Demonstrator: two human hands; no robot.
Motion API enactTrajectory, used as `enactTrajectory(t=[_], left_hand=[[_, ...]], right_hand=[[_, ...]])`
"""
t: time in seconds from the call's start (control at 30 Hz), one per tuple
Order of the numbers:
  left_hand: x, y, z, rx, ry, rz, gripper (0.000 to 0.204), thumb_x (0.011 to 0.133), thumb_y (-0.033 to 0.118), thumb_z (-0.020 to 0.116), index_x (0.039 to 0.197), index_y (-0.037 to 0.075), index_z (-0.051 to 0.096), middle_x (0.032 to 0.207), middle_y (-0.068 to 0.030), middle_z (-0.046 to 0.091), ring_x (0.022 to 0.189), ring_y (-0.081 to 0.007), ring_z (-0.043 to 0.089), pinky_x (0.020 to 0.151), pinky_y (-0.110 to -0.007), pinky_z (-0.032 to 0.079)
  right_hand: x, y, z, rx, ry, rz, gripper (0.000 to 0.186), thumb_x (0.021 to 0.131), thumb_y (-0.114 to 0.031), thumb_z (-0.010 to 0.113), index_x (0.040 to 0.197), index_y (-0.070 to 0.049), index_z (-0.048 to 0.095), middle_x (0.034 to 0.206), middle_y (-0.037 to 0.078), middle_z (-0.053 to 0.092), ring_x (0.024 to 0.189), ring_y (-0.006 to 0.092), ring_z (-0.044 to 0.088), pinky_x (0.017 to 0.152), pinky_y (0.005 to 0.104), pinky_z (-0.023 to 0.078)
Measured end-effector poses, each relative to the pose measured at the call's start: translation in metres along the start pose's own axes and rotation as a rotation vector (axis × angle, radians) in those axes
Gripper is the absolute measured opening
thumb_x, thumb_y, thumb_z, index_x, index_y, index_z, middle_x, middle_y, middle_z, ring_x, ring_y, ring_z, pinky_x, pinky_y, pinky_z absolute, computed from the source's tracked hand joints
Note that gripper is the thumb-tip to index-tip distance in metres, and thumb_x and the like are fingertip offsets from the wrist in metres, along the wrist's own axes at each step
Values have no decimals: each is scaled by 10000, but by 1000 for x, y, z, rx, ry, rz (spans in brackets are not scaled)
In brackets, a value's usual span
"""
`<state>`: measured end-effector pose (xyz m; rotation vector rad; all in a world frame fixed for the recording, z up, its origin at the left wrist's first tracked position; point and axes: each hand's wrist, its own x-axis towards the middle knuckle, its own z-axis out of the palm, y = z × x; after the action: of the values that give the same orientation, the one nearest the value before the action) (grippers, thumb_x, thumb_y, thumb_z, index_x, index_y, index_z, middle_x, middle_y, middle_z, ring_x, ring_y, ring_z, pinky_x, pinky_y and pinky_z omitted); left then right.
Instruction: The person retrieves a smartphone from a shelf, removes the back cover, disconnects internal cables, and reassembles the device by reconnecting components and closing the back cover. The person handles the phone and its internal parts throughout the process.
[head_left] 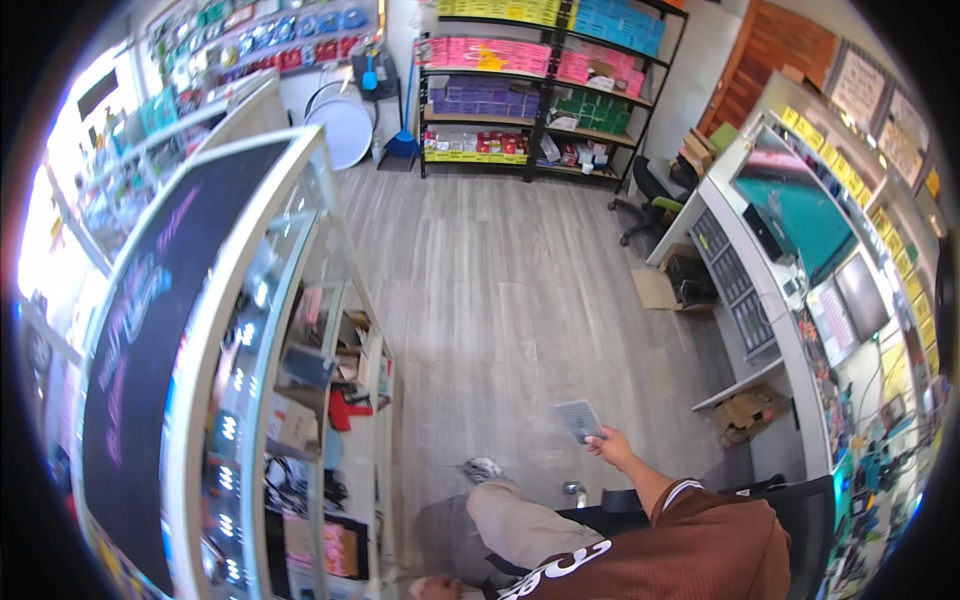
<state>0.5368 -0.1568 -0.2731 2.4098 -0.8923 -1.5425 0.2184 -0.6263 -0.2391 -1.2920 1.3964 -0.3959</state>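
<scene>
My right hand (612, 447) is stretched out over the floor, its fingers closed on the lower edge of a thin grey rectangular piece with a fine grid-like pattern (577, 420). What kind of thing it is cannot be made out. At the bottom edge of the picture, my left hand (436, 588) is low beside the shelf base, near my leg. Its fingers are too small and cut off to read.
A glass display case (255, 330) with cluttered shelves runs along the left. To the right stands a white workbench (725, 235) with a laptop (850, 310). Black shelving (545, 70) with colourful boxes, an office chair (655, 200) and a blue broom (403, 140) are farther off.
</scene>
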Motion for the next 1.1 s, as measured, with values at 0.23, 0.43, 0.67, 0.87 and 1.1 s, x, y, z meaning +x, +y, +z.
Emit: enactTrajectory(t=[0.23, 0.43, 0.67, 0.87, 1.1], left_hand=[[24, 63, -76, 10, -30, 33, 420, 957, 402, 561, 1155, 72, 728, 1089, -199, 725, 1073, -375, 691, 973, -482, 521], [84, 127, -225, 184, 94, 225, 276, 903, 293, 665, 1058, 90, 768, 995, -150, 748, 1031, -343, 705, 985, -432, 528], [203, 292, -389, -488, 392, 211, 371, 1060, 287, 499, 1081, -21, 706, 906, -100, 739, 825, -196, 711, 776, -353, 543], [227, 344, -385, -282, 170, 77, 334, 1019, 293, 523, 1180, 53, 691, 1029, -43, 746, 846, -172, 680, 776, -336, 548], [305, 410, -358, 276, -206, 156, 384, 1018, 329, 542, 1255, 57, 676, 1123, -101, 738, 924, -214, 715, 815, -374, 581]], right_hand=[[-18, 29, -6, 125, 221, 143, 168, 931, -119, 724, 1072, -29, 711, 837, 40, 701, 672, 126, 640, 635, 300, 556], [-13, -19, -16, 387, 333, 248, 133, 930, -94, 714, 1039, -18, 705, 805, 37, 690, 641, 127, 625, 585, 297, 519], [110, -115, -82, 428, 438, 32, 159, 943, -133, 717, 1035, -4, 702, 811, 52, 710, 680, 136, 664, 612, 284, 528], [215, -278, -119, 513, 389, -88, 219, 952, -183, 733, 1097, -25, 687, 957, 53, 741, 776, 156, 702, 686, 299, 547], [330, -421, -132, 559, 331, -165, 211, 962, -195, 734, 1091, -31, 705, 968, 51, 752, 811, 150, 709, 720, 304, 537]])
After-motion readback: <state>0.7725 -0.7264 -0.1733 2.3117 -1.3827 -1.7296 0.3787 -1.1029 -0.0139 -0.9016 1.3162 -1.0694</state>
